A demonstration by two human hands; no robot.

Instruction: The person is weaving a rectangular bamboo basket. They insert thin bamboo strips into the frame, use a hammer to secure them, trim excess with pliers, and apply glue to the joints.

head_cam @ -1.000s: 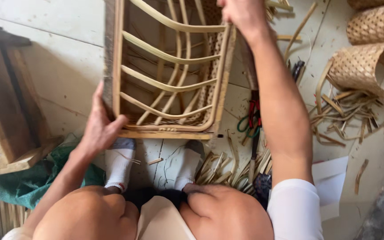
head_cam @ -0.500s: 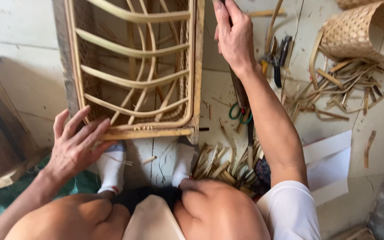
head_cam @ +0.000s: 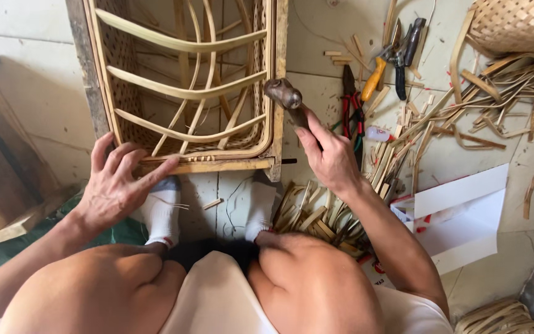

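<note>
Right hand (head_cam: 332, 158) now lowered from frame's side rail, clamped on hammer (head_cam: 292, 102) beside bamboo frame (head_cam: 186, 93) corner. Left hand (head_cam: 115, 185) spread flat, fingers apart, pressing bottom rail (head_cam: 217, 166), apparently steadying it. Frame propped on floor (head_cam: 32, 93) against feet.

From my feed the scene is bright with soft, even daylight and no harsh glare. Faint shadows gather under the rattan frame (head_cam: 186, 93) and beside the wooden bench (head_cam: 1, 167). Focus holds sharp across the tiled floor (head_cam: 38, 93). The wide lens stretches my knees and bends the edges.
</note>
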